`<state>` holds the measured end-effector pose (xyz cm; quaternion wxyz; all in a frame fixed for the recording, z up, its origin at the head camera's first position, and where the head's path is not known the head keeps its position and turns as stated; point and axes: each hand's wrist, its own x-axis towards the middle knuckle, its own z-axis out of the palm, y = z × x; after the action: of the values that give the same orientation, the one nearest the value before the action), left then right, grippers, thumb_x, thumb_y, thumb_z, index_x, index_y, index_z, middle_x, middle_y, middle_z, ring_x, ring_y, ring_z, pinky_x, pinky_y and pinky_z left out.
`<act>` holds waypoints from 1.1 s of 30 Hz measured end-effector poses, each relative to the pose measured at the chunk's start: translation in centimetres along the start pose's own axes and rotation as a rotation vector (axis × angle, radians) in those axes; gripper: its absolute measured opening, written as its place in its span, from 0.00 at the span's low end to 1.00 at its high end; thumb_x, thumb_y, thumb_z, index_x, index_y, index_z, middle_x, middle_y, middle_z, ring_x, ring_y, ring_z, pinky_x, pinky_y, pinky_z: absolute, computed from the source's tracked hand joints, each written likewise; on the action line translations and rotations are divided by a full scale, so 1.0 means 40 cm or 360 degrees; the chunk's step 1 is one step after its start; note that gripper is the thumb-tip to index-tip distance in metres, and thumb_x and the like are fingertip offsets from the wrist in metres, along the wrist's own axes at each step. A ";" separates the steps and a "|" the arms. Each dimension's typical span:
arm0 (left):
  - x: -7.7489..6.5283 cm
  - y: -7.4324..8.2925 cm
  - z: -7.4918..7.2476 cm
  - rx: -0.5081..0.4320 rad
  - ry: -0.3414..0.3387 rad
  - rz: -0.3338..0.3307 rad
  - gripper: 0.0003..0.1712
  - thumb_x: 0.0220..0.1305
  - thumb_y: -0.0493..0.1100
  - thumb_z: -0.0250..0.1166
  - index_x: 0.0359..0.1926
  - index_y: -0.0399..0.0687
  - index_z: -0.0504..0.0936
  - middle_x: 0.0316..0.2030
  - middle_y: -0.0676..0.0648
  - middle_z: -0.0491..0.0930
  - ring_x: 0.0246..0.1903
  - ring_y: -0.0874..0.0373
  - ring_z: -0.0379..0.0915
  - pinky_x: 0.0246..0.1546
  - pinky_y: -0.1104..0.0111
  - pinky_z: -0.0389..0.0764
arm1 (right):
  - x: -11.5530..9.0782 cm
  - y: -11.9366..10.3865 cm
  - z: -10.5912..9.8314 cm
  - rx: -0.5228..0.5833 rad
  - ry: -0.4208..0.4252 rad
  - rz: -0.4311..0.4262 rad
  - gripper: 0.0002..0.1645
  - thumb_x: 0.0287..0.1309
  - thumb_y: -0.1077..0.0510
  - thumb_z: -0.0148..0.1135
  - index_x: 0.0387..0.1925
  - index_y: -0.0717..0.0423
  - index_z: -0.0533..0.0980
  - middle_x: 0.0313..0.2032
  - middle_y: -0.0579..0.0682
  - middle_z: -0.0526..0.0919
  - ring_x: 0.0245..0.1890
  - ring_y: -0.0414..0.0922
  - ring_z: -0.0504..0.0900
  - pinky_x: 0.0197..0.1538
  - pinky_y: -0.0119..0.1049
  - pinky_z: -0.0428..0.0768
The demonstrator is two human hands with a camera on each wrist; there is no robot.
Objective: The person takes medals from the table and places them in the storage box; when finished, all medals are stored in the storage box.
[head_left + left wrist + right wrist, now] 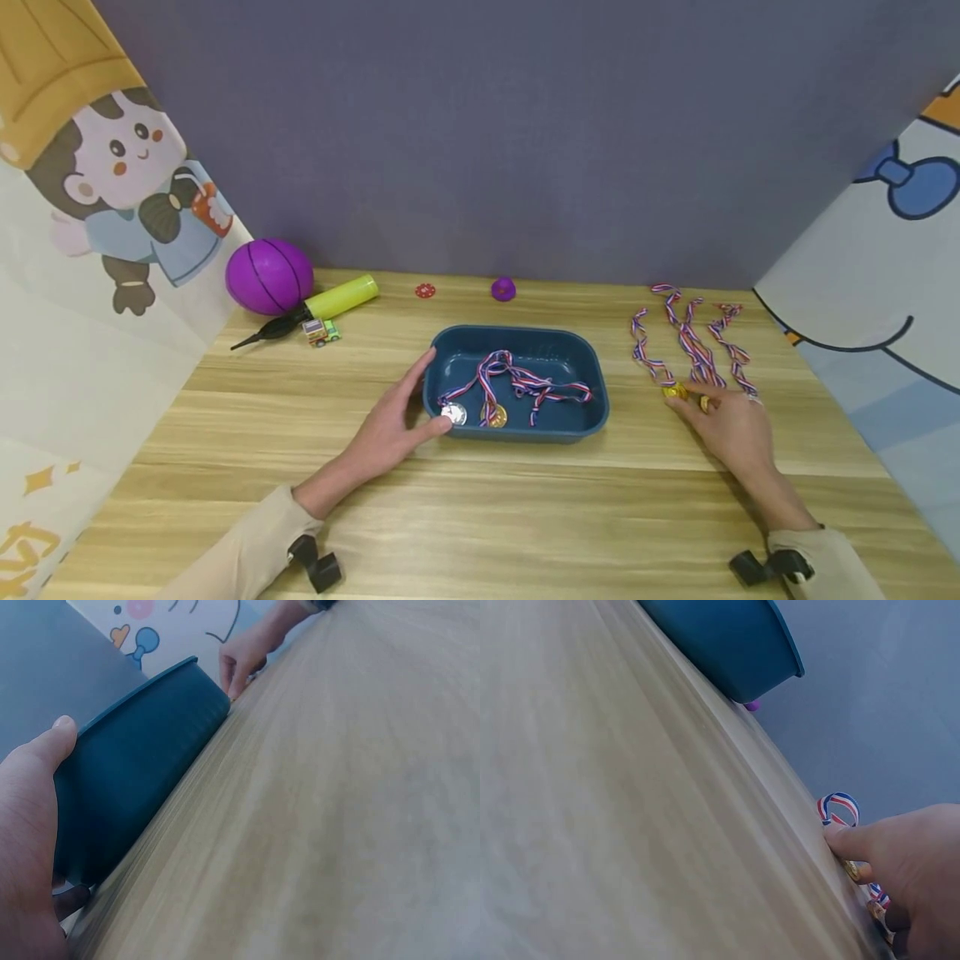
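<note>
My left hand holds the left end of a dark blue plastic basin, thumb at the front rim and fingers along its side. Inside lie a silver medal and a gold medal with red, white and blue ribbons. To the right of the basin, my right hand pinches a gold medal at the table, its ribbon trailing toward the back. Another gold medal shows under the fingers. The right wrist view shows the thumb against the pinched medal.
More striped ribbons stretch back from the right hand. At the back left are a purple ball, a yellow-green hand pump and a small toy truck. A red chip and a purple ring-shaped piece lie by the back wall.
</note>
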<state>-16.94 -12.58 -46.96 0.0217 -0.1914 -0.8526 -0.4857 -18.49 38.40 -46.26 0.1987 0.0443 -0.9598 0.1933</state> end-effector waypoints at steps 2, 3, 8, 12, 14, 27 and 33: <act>0.001 0.001 0.000 -0.0004 0.0001 0.0002 0.61 0.69 0.73 0.72 0.91 0.64 0.50 0.80 0.36 0.69 0.75 0.34 0.71 0.76 0.29 0.64 | 0.002 0.000 0.001 0.0001 0.0017 -0.0023 0.24 0.63 0.51 0.83 0.51 0.65 0.90 0.12 0.37 0.61 0.14 0.35 0.55 0.16 0.34 0.53; 0.001 0.001 -0.001 -0.0006 -0.0001 0.0003 0.61 0.69 0.73 0.72 0.91 0.64 0.50 0.80 0.36 0.69 0.75 0.34 0.71 0.76 0.29 0.64 | 0.002 -0.001 0.002 0.0002 0.0019 -0.0027 0.24 0.63 0.51 0.84 0.51 0.66 0.90 0.12 0.37 0.61 0.14 0.35 0.55 0.16 0.34 0.53; 0.003 -0.001 0.001 -0.0001 -0.0008 0.0005 0.61 0.70 0.72 0.72 0.91 0.64 0.50 0.81 0.36 0.69 0.75 0.34 0.71 0.76 0.29 0.65 | 0.000 -0.006 0.002 0.0013 0.0005 -0.0022 0.23 0.63 0.53 0.83 0.51 0.67 0.90 0.12 0.37 0.62 0.14 0.36 0.56 0.17 0.35 0.55; 0.003 -0.002 0.001 -0.0009 -0.0010 0.0011 0.61 0.70 0.72 0.72 0.91 0.63 0.50 0.81 0.35 0.68 0.75 0.34 0.70 0.76 0.30 0.65 | 0.000 -0.007 0.003 0.0010 -0.0001 -0.0009 0.22 0.62 0.54 0.82 0.51 0.68 0.89 0.12 0.38 0.63 0.14 0.38 0.60 0.17 0.36 0.57; 0.003 -0.002 0.001 -0.0013 -0.0010 0.0014 0.61 0.70 0.72 0.72 0.91 0.63 0.50 0.81 0.35 0.68 0.76 0.34 0.70 0.77 0.30 0.65 | 0.000 -0.008 0.003 0.0008 0.0000 0.0000 0.23 0.62 0.54 0.82 0.51 0.68 0.89 0.12 0.38 0.64 0.14 0.39 0.61 0.17 0.37 0.58; -0.003 -0.005 -0.001 -0.0018 0.0003 0.0008 0.61 0.70 0.72 0.72 0.91 0.63 0.50 0.81 0.35 0.68 0.75 0.33 0.71 0.76 0.29 0.65 | 0.028 -0.039 -0.036 0.0118 0.0159 0.0030 0.25 0.58 0.55 0.78 0.51 0.68 0.89 0.10 0.36 0.62 0.13 0.35 0.57 0.16 0.31 0.55; 0.000 -0.004 -0.002 -0.0017 0.0001 0.0030 0.61 0.70 0.73 0.72 0.91 0.62 0.51 0.79 0.35 0.70 0.74 0.34 0.72 0.75 0.30 0.67 | 0.042 -0.044 -0.066 0.0154 0.0294 -0.0076 0.25 0.53 0.55 0.77 0.50 0.67 0.90 0.11 0.38 0.64 0.15 0.29 0.53 0.17 0.28 0.52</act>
<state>-17.01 -12.72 -47.03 0.0256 -0.1994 -0.8482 -0.4901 -18.80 37.81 -42.74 0.2886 0.0585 -0.9256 0.2379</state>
